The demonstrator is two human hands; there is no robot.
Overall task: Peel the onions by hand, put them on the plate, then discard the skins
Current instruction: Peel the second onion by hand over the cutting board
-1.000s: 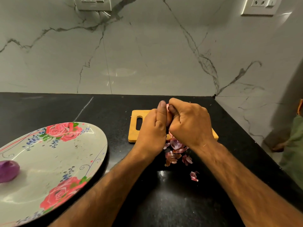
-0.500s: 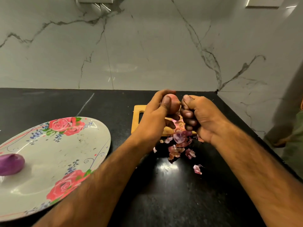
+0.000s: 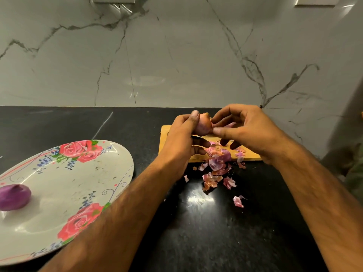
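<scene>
Table (image 3: 216, 232): black, runs the full width of my view; everything sits on it.
Plate (image 3: 64, 183): near left, rose pattern.
Board (image 3: 251, 155): wooden, far centre, under both hands.
Left hand (image 3: 180, 138): curled round the held onion (image 3: 204, 125), lifted over the board.
Right hand (image 3: 249, 130): thumb and forefinger pinching at that onion's right side, other fingers loose.
Peeled onion (image 3: 14, 197): purple, on the plate's left part.
Skins (image 3: 216, 169): scattered from the board's near edge onto the table.
Progress, my reading: one onion plated, one mid-peel with its papery coat on; skins not yet discarded. I see no other onions.
</scene>
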